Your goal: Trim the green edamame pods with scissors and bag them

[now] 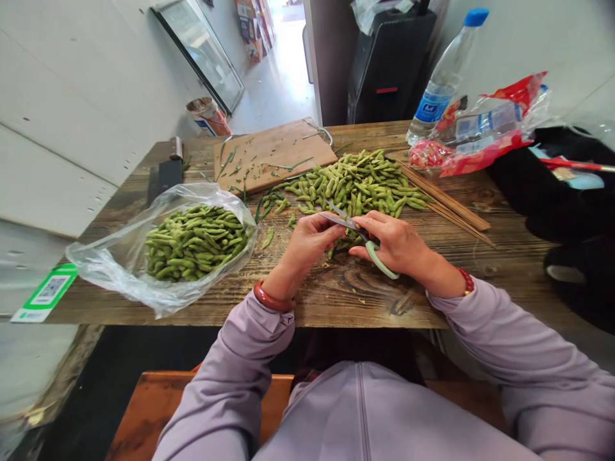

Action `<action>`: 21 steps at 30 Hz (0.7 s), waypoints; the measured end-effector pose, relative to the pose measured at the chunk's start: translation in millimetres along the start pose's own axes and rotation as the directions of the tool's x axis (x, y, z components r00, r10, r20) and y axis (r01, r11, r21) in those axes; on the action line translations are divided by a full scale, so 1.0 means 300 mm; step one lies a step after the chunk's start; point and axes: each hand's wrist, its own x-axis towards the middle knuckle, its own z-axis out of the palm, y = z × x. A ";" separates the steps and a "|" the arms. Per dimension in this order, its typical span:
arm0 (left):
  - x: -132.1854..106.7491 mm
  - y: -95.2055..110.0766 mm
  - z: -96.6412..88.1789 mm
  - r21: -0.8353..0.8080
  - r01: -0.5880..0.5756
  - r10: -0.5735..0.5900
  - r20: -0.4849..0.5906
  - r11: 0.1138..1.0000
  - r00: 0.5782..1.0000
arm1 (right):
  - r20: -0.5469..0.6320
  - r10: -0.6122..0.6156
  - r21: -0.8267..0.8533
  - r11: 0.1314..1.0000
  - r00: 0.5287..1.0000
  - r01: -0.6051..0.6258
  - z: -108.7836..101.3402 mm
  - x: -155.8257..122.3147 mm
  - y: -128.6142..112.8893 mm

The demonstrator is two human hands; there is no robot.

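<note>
My right hand (398,244) grips scissors (381,261) with pale green handles, their blades parted and pointing left. Close by, my left hand (307,241) is closed in a pinch at the blades; whatever lies between its fingertips is hidden. Just beyond both hands spreads a loose heap of green soybean pods (360,182), and a few more pods show under the scissors. To the left, a clear plastic bag (113,275) lies open with many pods (196,243) inside it.
A wooden cutting board (269,153) with green scraps lies behind, beside a cleaver (166,176). Bamboo skewers (446,205) rest right of the heap. Farther right are a water bottle (444,80), red plastic packaging (485,134) and a black item (571,198). A QR card (48,291) sits at left.
</note>
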 end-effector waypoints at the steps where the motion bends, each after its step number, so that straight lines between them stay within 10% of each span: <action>1: 0.000 0.002 -0.002 0.011 -0.006 0.006 -0.001 1.000 1.000 | 0.009 0.001 -0.014 1.000 1.000 -0.001 -0.004 0.000 -0.003; 12: 0.005 0.008 -0.018 0.025 0.015 -0.015 -0.032 1.000 0.999 | 0.120 0.108 -0.099 0.990 0.987 -0.096 -0.028 0.004 -0.006; 21: 0.020 0.000 -0.049 -0.361 0.106 -0.129 -0.039 0.926 0.991 | -0.015 0.120 -0.033 0.992 0.993 -0.120 -0.019 0.003 0.004</action>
